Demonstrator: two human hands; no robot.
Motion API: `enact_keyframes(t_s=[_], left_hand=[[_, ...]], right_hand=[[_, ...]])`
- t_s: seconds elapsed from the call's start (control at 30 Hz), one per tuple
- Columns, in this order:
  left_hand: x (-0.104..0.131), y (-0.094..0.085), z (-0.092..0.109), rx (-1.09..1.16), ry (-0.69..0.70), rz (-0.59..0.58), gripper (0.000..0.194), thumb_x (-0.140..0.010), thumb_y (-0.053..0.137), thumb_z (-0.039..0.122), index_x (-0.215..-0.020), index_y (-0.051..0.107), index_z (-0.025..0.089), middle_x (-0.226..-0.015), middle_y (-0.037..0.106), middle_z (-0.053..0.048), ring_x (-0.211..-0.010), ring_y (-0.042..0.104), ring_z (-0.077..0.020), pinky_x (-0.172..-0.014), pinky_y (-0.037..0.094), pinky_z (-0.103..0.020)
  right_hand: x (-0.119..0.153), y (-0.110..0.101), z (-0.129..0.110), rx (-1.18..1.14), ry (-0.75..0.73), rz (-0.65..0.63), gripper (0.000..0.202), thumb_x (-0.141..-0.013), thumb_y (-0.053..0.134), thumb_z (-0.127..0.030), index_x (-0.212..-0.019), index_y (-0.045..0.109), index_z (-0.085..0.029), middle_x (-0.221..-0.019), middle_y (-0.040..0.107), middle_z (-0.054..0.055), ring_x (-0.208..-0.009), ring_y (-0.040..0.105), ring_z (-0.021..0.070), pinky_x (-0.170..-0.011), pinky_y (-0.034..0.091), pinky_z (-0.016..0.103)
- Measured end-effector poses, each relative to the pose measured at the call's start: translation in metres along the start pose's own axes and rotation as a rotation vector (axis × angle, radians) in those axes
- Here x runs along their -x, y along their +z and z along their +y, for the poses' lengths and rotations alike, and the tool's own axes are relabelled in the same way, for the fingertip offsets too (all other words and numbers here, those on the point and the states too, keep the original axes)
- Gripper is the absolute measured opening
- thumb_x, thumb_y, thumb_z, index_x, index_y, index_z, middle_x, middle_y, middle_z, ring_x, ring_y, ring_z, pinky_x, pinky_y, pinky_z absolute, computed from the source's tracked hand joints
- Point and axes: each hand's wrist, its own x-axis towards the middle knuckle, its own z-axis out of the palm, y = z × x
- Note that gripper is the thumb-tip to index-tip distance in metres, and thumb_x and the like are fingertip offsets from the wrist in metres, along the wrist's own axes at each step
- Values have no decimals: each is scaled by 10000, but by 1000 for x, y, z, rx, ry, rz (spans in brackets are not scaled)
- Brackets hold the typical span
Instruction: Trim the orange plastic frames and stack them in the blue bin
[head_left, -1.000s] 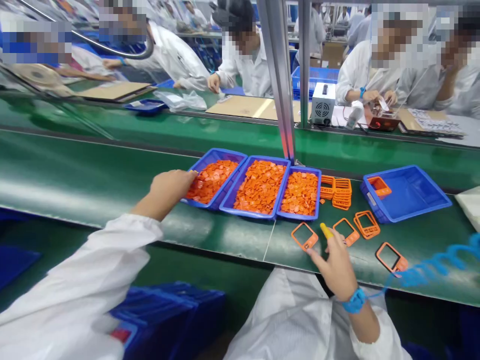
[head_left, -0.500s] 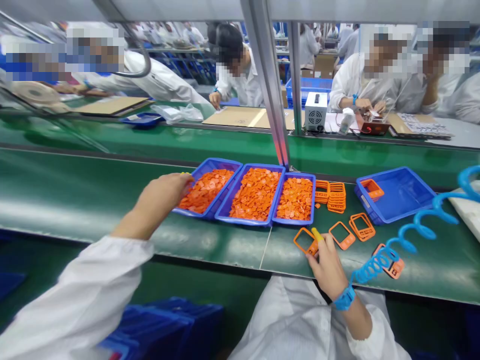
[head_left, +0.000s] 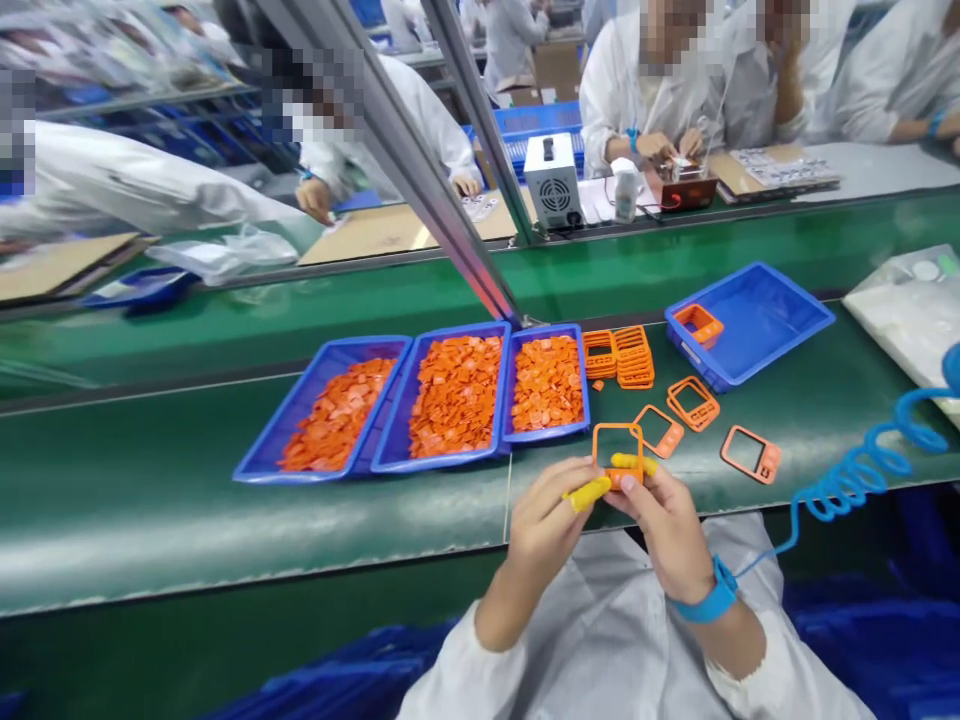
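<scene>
An orange plastic frame (head_left: pixel 640 440) with a large window stands tilted up in front of me, pinched at its lower right by my right hand (head_left: pixel 670 525). My left hand (head_left: pixel 546 520) is closed at the frame's lower left corner, fingertips against it; whatever else they pinch is hidden. Yellow covers sit on a finger of each hand. Just beyond lie loose orange frames (head_left: pixel 670 440), with stacked orange frames (head_left: pixel 634 358) behind. Small orange pieces fill three blue trays: the left tray (head_left: pixel 294 400), the middle tray (head_left: pixel 400 425) and the right tray (head_left: pixel 547 435).
A blue tray (head_left: pixel 772 315) at the right holds a few orange frames. A coiled blue cord (head_left: pixel 847 490) runs from my right wristband (head_left: pixel 712 597). A metal post (head_left: pixel 442 200) rises behind the trays. A white bag (head_left: pixel 907 310) lies far right. Co-workers sit across the green bench (head_left: pixel 150 530).
My left hand has left the left tray and come over to the frame. My right hand has raised the frame off the bench. The view has turned rightward.
</scene>
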Motion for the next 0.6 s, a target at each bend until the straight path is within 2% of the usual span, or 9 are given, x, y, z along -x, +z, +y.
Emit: enact_keyframes(t_s=[0.1, 0.27, 0.4, 0.5, 0.6], left_hand=[[-1, 10, -1, 30, -14, -26, 252, -1044, 709, 45, -1235, 768, 198, -1121, 842, -87, -1124, 797, -234, -959, 698, -390], [0, 14, 6, 68, -26, -45, 318, -1018, 672, -3, -1241, 764, 205, -1150, 834, -96, -1140, 788, -242, -967, 691, -411], [3, 19, 12, 73, -98, -33, 264, -1033, 678, 82, -1227, 776, 231, -1114, 838, -84, -1114, 798, -259, -978, 683, -440], [6, 22, 16, 86, -237, 3, 228, -1071, 655, 125, -1224, 783, 234, -1148, 848, -87, -1165, 808, -272, -1016, 680, -450], [10, 23, 19, 179, -490, 14, 165, -1086, 686, 206, -1210, 794, 223, -1162, 849, -97, -1112, 831, -255, -991, 693, -402]], right_hand=[[2, -7, -1, 27, -23, 40, 507, -849, 959, -612, -1153, 852, -220, -1239, 833, 105, -1124, 807, 329, -1018, 706, 522], [4, -17, -4, 103, -86, -14, 473, -906, 910, -623, -1148, 856, -222, -1114, 843, 77, -1068, 804, 303, -1019, 698, 501], [6, -23, 0, 165, -137, -36, 444, -957, 869, -608, -1185, 844, -229, -1135, 838, 80, -1040, 799, 293, -992, 696, 479], [8, -24, 4, 191, -162, -28, 441, -981, 844, -608, -1195, 841, -222, -1122, 841, 89, -1007, 799, 289, -998, 687, 484], [10, -22, 6, 223, -168, -17, 445, -993, 823, -620, -1186, 840, -219, -1101, 843, 92, -1008, 797, 296, -1008, 678, 495]])
